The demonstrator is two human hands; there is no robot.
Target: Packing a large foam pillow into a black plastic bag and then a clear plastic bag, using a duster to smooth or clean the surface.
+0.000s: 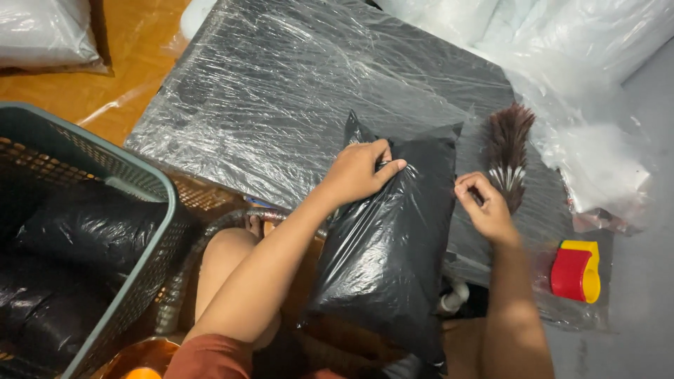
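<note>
A black pillow-shaped item sealed in a clear plastic bag leans from my lap onto a low dark surface wrapped in plastic film. My left hand presses flat on the bag's upper left corner, fingers together. My right hand pinches the bag's right edge near the top between thumb and fingers. A brown feather duster lies just beyond my right hand on the wrapped surface.
A grey plastic basket at the left holds more black bagged items. A red and yellow tape dispenser lies at the right. Heaps of clear plastic bags fill the upper right. My bare knee is below.
</note>
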